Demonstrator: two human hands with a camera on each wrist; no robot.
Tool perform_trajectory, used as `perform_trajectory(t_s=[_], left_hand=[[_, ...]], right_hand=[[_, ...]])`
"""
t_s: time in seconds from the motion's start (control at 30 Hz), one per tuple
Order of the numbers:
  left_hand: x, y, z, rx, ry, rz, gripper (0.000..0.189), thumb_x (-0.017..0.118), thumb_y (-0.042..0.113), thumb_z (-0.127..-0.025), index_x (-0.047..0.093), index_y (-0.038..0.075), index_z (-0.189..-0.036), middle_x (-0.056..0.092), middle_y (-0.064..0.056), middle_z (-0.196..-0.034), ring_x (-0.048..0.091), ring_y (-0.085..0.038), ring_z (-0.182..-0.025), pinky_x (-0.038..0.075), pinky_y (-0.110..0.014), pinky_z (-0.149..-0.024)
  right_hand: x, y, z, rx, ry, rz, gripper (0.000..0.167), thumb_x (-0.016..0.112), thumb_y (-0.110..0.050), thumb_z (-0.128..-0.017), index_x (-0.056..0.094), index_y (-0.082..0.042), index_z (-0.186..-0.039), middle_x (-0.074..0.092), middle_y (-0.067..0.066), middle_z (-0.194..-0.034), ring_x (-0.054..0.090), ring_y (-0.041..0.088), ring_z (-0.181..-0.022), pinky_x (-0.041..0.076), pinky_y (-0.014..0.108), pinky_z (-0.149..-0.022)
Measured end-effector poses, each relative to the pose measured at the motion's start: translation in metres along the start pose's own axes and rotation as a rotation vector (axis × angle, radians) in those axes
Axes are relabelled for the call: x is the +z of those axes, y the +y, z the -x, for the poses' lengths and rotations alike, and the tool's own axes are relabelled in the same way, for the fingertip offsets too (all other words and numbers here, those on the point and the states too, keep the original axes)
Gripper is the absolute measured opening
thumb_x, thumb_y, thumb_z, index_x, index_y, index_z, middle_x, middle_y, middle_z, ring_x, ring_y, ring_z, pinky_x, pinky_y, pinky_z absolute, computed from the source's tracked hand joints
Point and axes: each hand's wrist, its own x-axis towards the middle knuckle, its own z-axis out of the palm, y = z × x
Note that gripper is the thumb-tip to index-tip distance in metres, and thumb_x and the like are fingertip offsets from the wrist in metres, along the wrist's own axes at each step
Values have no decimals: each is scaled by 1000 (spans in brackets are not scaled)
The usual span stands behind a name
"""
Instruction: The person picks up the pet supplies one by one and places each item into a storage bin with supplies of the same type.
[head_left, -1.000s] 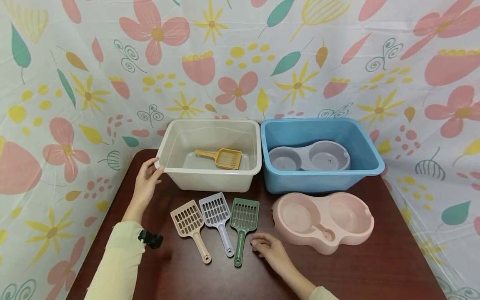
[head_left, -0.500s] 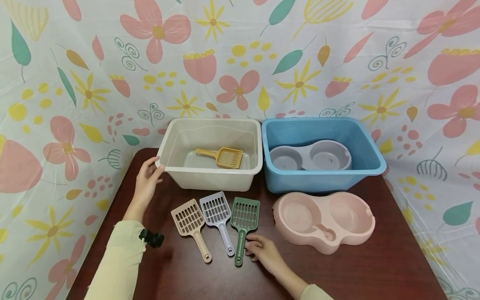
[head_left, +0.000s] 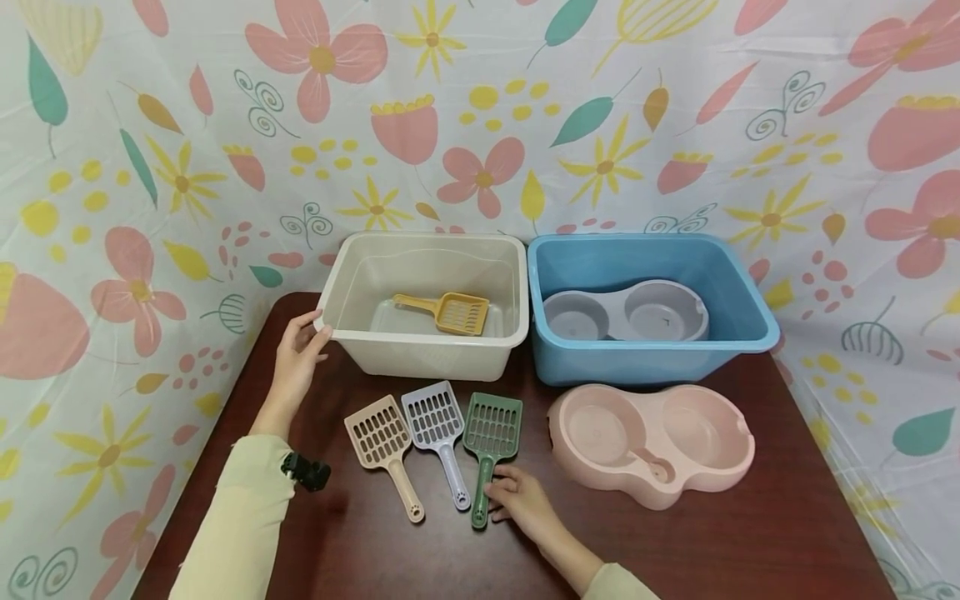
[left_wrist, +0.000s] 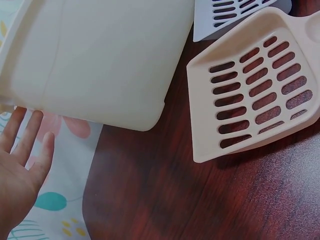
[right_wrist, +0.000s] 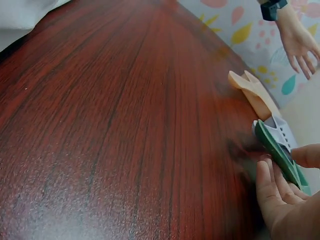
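My left hand rests its fingertips on the front left corner of the cream litter box. In the left wrist view the fingers of that hand look fairly straight under the rim. My right hand pinches the handle of the green litter scoop. From the right wrist the thumb lies over the green scoop and the fingers lie below it. A lavender scoop and a beige scoop lie to its left, handles toward me. Inside the cream box is a mustard scoop.
To the right of the cream box stands a blue litter box containing a grey double pet bowl. A pink double pet bowl sits before it on the dark wooden table. Flowered cloth hangs behind.
My right hand has moved left from beside the green scoop onto its handle. The left hand stays at the corner of the cream box. The view has shifted slightly.
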Motion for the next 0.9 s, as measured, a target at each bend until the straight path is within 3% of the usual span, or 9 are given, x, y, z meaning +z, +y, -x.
perform_trajectory(t_s=[0.37,0.5,0.6,0.7,0.9], left_hand=[[5,-4,0,-4,53,10,50,56,30,-103,42,12,-147,49,-13,-141,52,-6,-109,46,-34,-89],[6,15,9,-20,48,5,49,55,24,-103,41,8,-147,48,-17,-143,52,-4,-107,46,-28,-86],[8,30,15,-33,43,-7,48,54,19,-103,40,5,-147,47,-20,-144,52,-4,-106,45,-32,-89],[9,32,16,-36,49,-17,48,54,19,-103,40,5,-147,48,-19,-144,52,-3,-106,45,-39,-92],[10,33,16,-35,62,-24,47,55,18,-103,42,5,-146,49,-20,-142,53,-2,-103,46,-23,-82]], right_hand=[[3,6,-2,-27,55,6,52,68,-1,-89,43,24,-127,69,12,-85,63,16,-71,57,42,-66],[3,6,0,-38,65,17,51,69,-1,-87,45,22,-126,69,11,-82,63,15,-70,57,37,-65],[4,6,1,-45,82,34,50,70,-1,-86,47,21,-125,69,10,-81,63,14,-69,57,33,-64],[4,6,2,-55,103,48,50,71,-1,-86,49,20,-125,69,10,-80,64,14,-67,56,32,-64],[-1,4,7,-81,117,37,50,71,0,-85,49,21,-125,69,13,-83,66,15,-72,57,31,-67]])
